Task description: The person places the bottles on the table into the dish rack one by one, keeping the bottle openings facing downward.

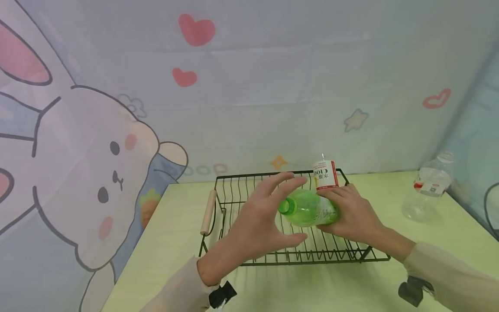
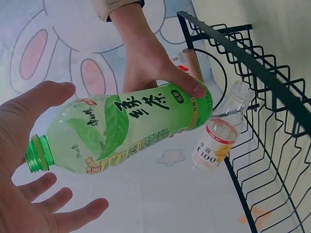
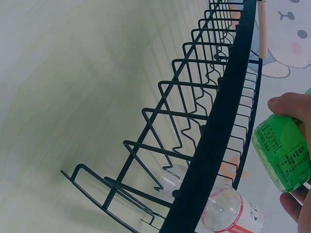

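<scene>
Closest on my feed is the green bottle (image 1: 309, 209), held in the air above the black wire rack (image 3: 221, 107) and tipped well over, with its uncapped neck (image 2: 41, 154) toward the left hand. I can make out no liquid in it, so I judge it light; the plastic looks thin and would likely dent under a hard squeeze, and the smooth label could slip a little. I'd hold it around the lower body with gentle pressure, or by the threaded neck, which should be the stiffest part.

The left hand (image 1: 259, 216) is spread wide around the neck end, thumb well apart from the fingers; I can't tell from here whether the palm touches it. The right hand (image 1: 352, 214) grips the bottle near its base, thumb on one side and fingers on the other.

Under them, the rack carries a wooden handle (image 1: 208, 213) on its left side. At its far side, a bottle with a red-and-white label (image 1: 326, 175) appears to stand neck-down among the wires. Off to the right, well apart from the rack, a clear bottle (image 1: 430, 184) stands on the table (image 1: 163, 242). Behind everything hangs a printed cloth (image 1: 249, 86).
</scene>
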Motion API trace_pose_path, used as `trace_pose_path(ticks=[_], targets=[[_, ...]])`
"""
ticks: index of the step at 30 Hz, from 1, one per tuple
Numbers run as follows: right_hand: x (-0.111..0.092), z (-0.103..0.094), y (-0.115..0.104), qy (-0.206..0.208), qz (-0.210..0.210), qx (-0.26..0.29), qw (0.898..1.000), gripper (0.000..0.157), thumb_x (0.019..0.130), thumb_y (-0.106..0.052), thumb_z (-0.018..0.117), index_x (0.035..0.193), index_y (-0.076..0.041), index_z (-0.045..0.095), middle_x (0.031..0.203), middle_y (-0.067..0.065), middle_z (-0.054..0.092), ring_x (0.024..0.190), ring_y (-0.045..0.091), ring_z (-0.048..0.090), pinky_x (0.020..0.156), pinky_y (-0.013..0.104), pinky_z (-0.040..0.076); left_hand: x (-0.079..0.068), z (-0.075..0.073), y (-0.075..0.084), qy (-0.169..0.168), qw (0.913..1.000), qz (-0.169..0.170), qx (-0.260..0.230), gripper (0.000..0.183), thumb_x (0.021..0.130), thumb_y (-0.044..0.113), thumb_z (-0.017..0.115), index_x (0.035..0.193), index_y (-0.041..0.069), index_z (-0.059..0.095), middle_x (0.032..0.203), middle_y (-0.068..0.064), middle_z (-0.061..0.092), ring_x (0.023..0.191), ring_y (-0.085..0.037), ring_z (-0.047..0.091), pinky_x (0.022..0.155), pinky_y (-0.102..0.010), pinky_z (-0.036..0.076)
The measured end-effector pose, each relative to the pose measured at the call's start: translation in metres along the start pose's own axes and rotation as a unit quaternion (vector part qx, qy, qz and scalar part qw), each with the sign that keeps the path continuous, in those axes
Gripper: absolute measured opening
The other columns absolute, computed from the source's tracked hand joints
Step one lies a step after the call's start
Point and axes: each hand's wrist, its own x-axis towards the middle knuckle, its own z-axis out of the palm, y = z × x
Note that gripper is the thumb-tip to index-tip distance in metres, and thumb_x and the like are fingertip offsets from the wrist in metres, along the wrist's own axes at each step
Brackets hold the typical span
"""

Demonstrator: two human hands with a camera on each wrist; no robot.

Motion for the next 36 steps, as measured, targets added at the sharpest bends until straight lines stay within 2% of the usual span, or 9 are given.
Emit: trace_pose_path(ticks=[6, 11, 14, 18, 23, 36], targets=[[0.0, 0.0, 0.0, 0.002, -0.012, -0.004, 1.0, 0.077, 0.047, -0.033, 0.093, 0.115, -0.012, 0.065, 0.107, 0.005, 0.068, 0.088, 0.022, 0.053, 0.065, 0.036, 0.044, 0.011, 0.003, 0.003, -0.039, 0.9989, 0.019, 0.015, 0.088, 0.064, 0.028, 0.087, 0.14, 0.026, 0.044, 0.14, -0.003, 0.043, 0.127, -0.019, 0.042, 0.091, -0.035, 0.051], [-0.001, 0.001, 0.0, -0.009, -0.005, -0.009, 1.0, 0.081, 0.048, -0.035, 0.092, 0.121, -0.017, 0.063, 0.107, 0.004, 0.068, 0.088, 0.021, 0.053, 0.066, 0.034, 0.043, 0.015, 0.006, 0.004, -0.072, 0.9963, 0.039, 0.026, 0.084, 0.063, 0.026, 0.087, 0.138, 0.024, 0.048, 0.138, -0.006, 0.046, 0.128, -0.021, 0.043, 0.096, -0.034, 0.048], [-0.001, 0.001, 0.0, -0.005, -0.009, -0.01, 1.0, 0.077, 0.049, -0.037, 0.092, 0.117, -0.017, 0.064, 0.106, 0.003, 0.068, 0.087, 0.021, 0.054, 0.067, 0.035, 0.042, 0.016, 0.007, 0.005, -0.089, 0.9945, 0.043, 0.035, 0.079, 0.065, 0.022, 0.086, 0.136, 0.024, 0.051, 0.137, -0.005, 0.048, 0.126, -0.021, 0.045, 0.097, -0.032, 0.047], [-0.001, 0.003, 0.002, 0.002, -0.021, -0.011, 1.0, 0.071, 0.049, -0.037, 0.091, 0.112, -0.016, 0.066, 0.105, 0.003, 0.069, 0.086, 0.021, 0.056, 0.071, 0.035, 0.041, 0.017, 0.007, 0.007, -0.105, 0.9928, 0.04, 0.041, 0.066, 0.067, 0.016, 0.083, 0.128, 0.022, 0.059, 0.131, -0.004, 0.052, 0.121, -0.02, 0.049, 0.092, -0.029, 0.049], [0.0, 0.005, 0.003, 0.004, -0.027, -0.016, 0.999, 0.072, 0.049, -0.037, 0.091, 0.112, -0.016, 0.065, 0.104, 0.004, 0.069, 0.083, 0.021, 0.056, 0.07, 0.035, 0.037, 0.016, 0.008, 0.006, -0.109, 0.9922, 0.039, 0.046, 0.052, 0.069, 0.013, 0.082, 0.117, 0.018, 0.064, 0.126, -0.005, 0.057, 0.118, -0.02, 0.052, 0.089, -0.029, 0.051], [0.001, 0.003, 0.003, 0.008, -0.033, -0.002, 0.999, 0.073, 0.049, -0.03, 0.092, 0.113, -0.012, 0.063, 0.105, 0.006, 0.068, 0.088, 0.023, 0.058, 0.074, 0.038, 0.04, 0.015, 0.009, 0.006, -0.095, 0.9932, 0.045, 0.049, 0.048, 0.069, 0.013, 0.082, 0.114, 0.018, 0.065, 0.125, -0.006, 0.058, 0.119, -0.021, 0.052, 0.089, -0.028, 0.051]])
